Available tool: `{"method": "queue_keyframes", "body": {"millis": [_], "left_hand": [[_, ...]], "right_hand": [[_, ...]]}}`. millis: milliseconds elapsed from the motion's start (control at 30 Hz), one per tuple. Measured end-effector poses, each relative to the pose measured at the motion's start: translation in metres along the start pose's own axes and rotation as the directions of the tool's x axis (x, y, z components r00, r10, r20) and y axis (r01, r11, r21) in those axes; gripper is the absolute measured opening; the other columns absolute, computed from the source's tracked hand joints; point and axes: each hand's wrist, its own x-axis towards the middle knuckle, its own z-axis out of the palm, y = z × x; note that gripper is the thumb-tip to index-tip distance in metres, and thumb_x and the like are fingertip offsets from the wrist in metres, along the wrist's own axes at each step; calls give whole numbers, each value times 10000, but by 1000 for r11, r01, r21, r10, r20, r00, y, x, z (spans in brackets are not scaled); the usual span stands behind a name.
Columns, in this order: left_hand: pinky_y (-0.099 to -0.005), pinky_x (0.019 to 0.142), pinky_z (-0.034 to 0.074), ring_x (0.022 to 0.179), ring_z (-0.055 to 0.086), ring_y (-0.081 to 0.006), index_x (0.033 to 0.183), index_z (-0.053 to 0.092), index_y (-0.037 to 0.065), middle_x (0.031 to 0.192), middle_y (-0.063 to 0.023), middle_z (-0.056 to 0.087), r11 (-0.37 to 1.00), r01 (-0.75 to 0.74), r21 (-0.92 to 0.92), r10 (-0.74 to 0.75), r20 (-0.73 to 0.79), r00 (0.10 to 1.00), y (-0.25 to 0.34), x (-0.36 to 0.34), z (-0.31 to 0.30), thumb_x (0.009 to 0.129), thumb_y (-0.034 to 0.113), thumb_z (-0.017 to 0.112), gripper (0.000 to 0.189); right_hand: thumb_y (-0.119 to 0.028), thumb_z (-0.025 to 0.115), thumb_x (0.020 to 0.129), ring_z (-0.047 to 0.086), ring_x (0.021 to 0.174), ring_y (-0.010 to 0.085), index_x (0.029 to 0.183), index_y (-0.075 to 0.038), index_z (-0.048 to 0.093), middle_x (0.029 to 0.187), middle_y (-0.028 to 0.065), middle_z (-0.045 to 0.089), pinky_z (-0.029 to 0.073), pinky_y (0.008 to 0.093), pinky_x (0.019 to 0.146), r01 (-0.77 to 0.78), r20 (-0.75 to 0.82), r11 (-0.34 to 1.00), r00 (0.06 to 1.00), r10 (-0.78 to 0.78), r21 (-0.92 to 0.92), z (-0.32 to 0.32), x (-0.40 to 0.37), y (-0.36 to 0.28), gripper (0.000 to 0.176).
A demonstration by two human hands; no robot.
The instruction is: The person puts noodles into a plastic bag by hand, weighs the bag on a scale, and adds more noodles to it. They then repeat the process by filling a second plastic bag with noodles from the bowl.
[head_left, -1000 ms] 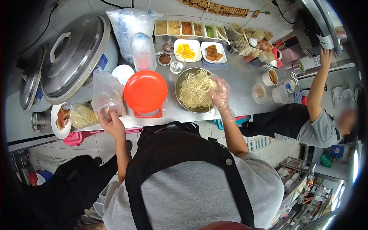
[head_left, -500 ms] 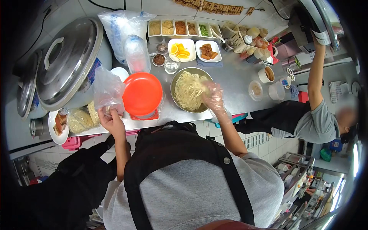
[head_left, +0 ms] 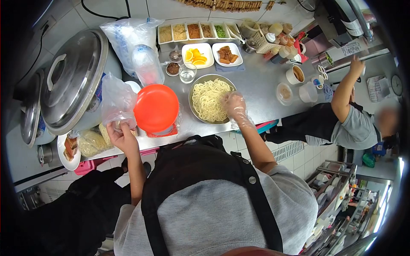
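Observation:
A round metal bowl [head_left: 196,115] holds pale noodles [head_left: 208,100]. At the bowl's right side my right hand [head_left: 234,106], in a clear plastic glove, touches the noodles with its fingers curled together; what lies between the fingertips is hidden. My left hand [head_left: 122,134], bare, is closed on the lower part of a clear plastic bag [head_left: 117,100]. Between the hands an orange-red round plate [head_left: 156,108] rests on a red-based item, beside the bag.
Two large lidded pots [head_left: 77,81] stand at left, with a plate of meat [head_left: 68,160] below. Behind the bowl are a glass [head_left: 187,73], orange slices [head_left: 195,56], braised chunks [head_left: 227,55] and topping trays [head_left: 193,31]. A co-worker [head_left: 354,115] stands at right.
My right hand has come down onto the noodles, which sit lower in the bowl. My left hand still holds the bag. The co-worker's raised arm has lowered and bent.

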Motion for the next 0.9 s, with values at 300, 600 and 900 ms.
{"method": "queue_keyframes", "body": {"millis": [300,600,900], "left_hand": [[-207,480,435,590,540,-86,1084,453,-8,833,-73,583,999,12,-29,-13,-32,999,5,-5,5,844,-26,488,243],[-216,497,421,606,550,-100,1092,447,-4,855,-73,582,999,35,-26,-36,-60,998,-4,-7,-13,854,-21,472,239],[-233,511,450,669,604,-154,1125,419,-20,975,-109,562,999,44,9,-43,-30,999,-11,-4,-25,842,-21,476,290]], "right_hand": [[-271,693,705,595,805,316,850,-36,608,799,180,613,469,409,708,177,-205,974,968,-147,138,37,5,17,289],[-260,716,733,539,579,137,703,-24,617,687,97,608,439,299,570,-23,118,872,992,-40,490,-52,14,-11,258],[-287,634,806,591,804,371,935,-50,627,820,188,634,470,410,706,204,40,946,975,-221,253,-40,24,-6,270]]}}
